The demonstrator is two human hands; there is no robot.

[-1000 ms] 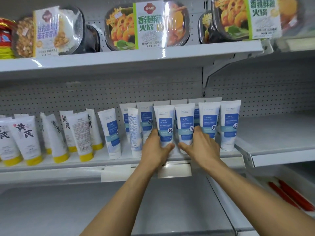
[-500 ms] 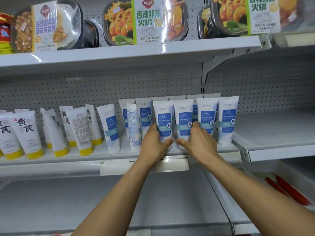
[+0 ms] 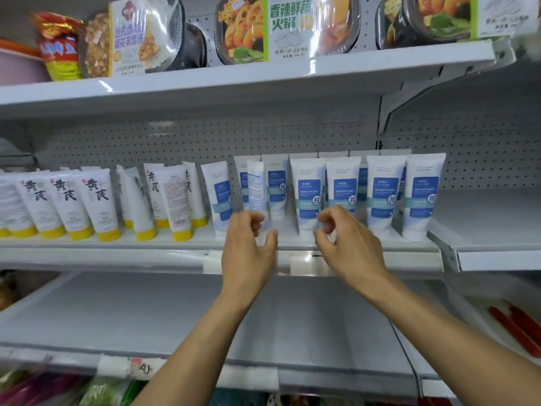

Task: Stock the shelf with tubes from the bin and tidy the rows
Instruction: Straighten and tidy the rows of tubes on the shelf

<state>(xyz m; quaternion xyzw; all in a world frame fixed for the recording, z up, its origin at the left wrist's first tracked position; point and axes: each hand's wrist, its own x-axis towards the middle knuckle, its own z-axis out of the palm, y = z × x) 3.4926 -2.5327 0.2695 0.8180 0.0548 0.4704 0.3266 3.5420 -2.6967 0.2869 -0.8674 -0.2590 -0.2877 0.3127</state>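
Blue-and-white tubes stand cap-down in rows on the middle shelf, right of centre. One tube in the row is turned sideways, and another stands apart to the left. White tubes with yellow caps fill the shelf's left part, some leaning. My left hand hovers in front of the shelf edge with loosely curled fingers, holding nothing. My right hand is just before a blue tube, fingers curled loosely, not gripping it. No bin is in view.
The top shelf carries hot-pot meal trays and snack packs. A bare white shelf extends to the right. Below lies a deep grey shelf, with red items at lower right and packaged goods at the bottom edge.
Both hands let go of the two front blue tubes and pulled back toward me, spreading apart. The camera view shifted, now showing more of the shelf's left side.
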